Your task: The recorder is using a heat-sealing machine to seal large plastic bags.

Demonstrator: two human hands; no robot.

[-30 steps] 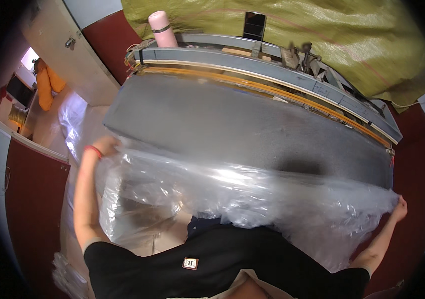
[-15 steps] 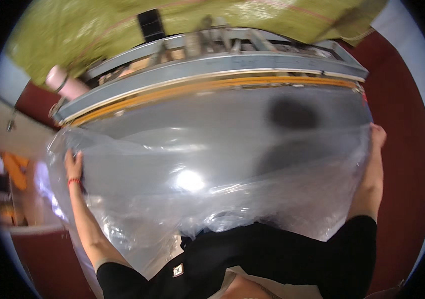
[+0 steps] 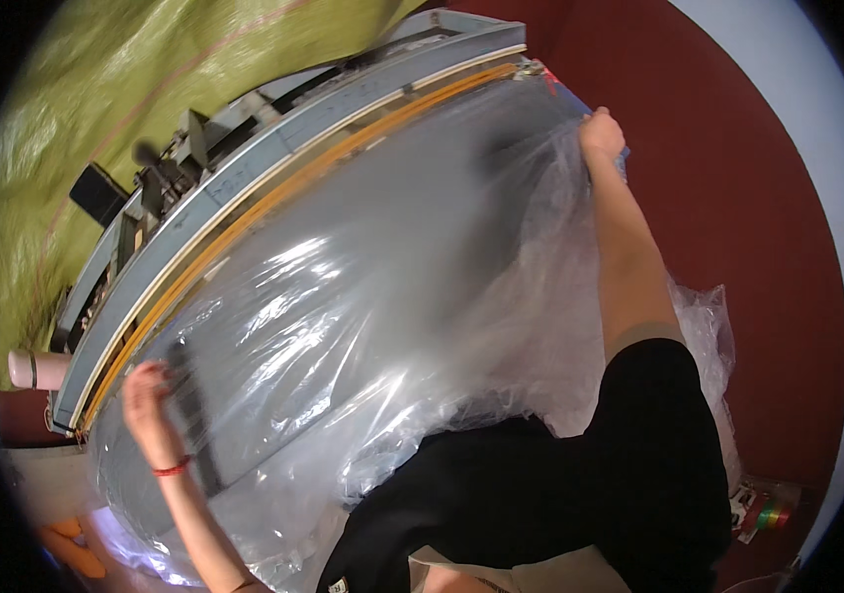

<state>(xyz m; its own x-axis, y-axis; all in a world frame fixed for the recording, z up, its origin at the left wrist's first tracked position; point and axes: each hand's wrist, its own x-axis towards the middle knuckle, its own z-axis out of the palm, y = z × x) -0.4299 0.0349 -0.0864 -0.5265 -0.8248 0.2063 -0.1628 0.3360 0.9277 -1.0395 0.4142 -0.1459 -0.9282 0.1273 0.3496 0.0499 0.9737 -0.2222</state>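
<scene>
A clear plastic sheet (image 3: 343, 326) lies over a grey tabletop, wrinkled and shiny, and bunches up against my body. My right hand (image 3: 602, 133) is closed on the sheet at the far right corner of the table, pulling folds toward it. Over the left part of the sheet, near the table's far edge, is my left hand (image 3: 149, 395), with a red string bracelet at the wrist. Its fingers are loosely bent and apart, slightly blurred, and nothing shows in them. A dark shadow falls on the sheet beside this hand.
Along the far edge runs a long grey trough (image 3: 234, 183) holding tools, with an orange strip (image 3: 273, 203) in front. A dark flat object (image 3: 98, 195) rests behind it on yellow-green sheeting (image 3: 145, 79). A pink bottle (image 3: 36, 370) stands at the left end. Dark red floor (image 3: 718, 198) lies to the right.
My view has turned, so the table now slants up to the right. My right hand has reached to the far right corner with the sheet. My left hand has moved near the trough's left end.
</scene>
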